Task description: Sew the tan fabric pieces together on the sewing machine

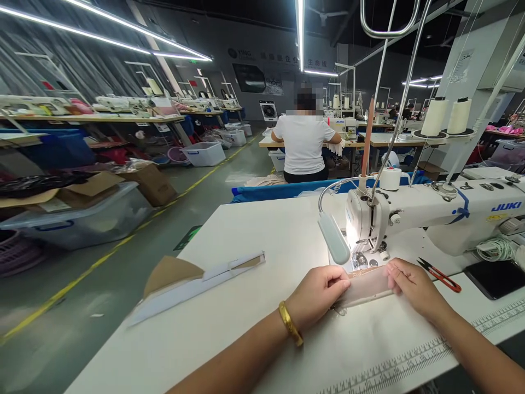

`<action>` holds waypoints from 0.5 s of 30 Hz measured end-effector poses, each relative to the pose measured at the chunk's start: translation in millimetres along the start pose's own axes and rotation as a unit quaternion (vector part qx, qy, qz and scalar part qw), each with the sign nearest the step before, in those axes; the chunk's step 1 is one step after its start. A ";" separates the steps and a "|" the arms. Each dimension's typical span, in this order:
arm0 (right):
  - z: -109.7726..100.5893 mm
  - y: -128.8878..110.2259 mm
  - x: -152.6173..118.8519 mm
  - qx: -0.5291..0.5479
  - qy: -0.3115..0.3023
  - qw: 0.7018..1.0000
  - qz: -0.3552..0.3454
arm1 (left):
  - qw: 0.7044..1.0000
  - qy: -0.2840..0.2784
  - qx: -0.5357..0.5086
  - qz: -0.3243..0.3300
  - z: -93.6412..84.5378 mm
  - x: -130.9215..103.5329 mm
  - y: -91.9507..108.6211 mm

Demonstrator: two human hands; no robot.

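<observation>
A strip of pale pinkish fabric [367,286] is stretched between my two hands, just in front of the sewing machine's needle area. My left hand [322,287], with a gold bangle at the wrist, pinches the strip's left end. At the other end, my right hand [412,284] grips it between thumb and fingers. Behind the fabric stands the white sewing machine [414,210], its lamp [334,238] lighting the presser foot [360,260]. Whether the fabric touches the foot, I cannot tell. Red-handled thread snips [441,274] lie right of my right hand.
A black phone [494,278] and a coiled pale cord [496,249] lie at the right. Printed ruler markings [394,369] run along the table's front edge. Folded paper and brown card pieces [197,279] rest on the left. Ahead, a person in a white shirt [304,145] sits working.
</observation>
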State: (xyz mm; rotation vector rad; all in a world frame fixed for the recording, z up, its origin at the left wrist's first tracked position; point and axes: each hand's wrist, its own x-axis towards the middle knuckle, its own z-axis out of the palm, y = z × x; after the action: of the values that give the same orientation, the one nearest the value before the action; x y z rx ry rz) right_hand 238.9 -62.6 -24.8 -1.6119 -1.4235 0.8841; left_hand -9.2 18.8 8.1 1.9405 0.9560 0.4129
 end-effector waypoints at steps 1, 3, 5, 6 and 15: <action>0.5 1.7 1.0 -0.001 -0.001 1.000 0.001 | 1.000 0.000 0.005 0.004 0.3 0.0 0.0; 0.9 4.2 2.9 -0.005 -0.004 1.000 0.003 | 1.000 -0.001 0.020 0.013 0.8 -0.1 -0.1; 0.0 3.0 2.2 -0.006 -0.010 1.000 0.005 | 0.999 0.002 0.042 0.023 0.8 -0.5 -0.4; -1.0 0.3 -0.1 -0.004 -0.014 1.000 0.004 | 0.998 0.007 0.060 0.034 0.5 -0.7 -0.6; -16.4 -48.1 -38.9 0.047 -0.223 0.971 -0.070 | 0.996 -0.006 -0.012 0.086 -1.3 -11.1 21.5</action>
State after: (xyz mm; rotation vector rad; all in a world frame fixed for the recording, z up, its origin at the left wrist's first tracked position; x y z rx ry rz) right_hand 227.6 -100.4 25.5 -1.2707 -1.7457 1.2622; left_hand -7.3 4.9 27.8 2.0081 0.7754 0.5092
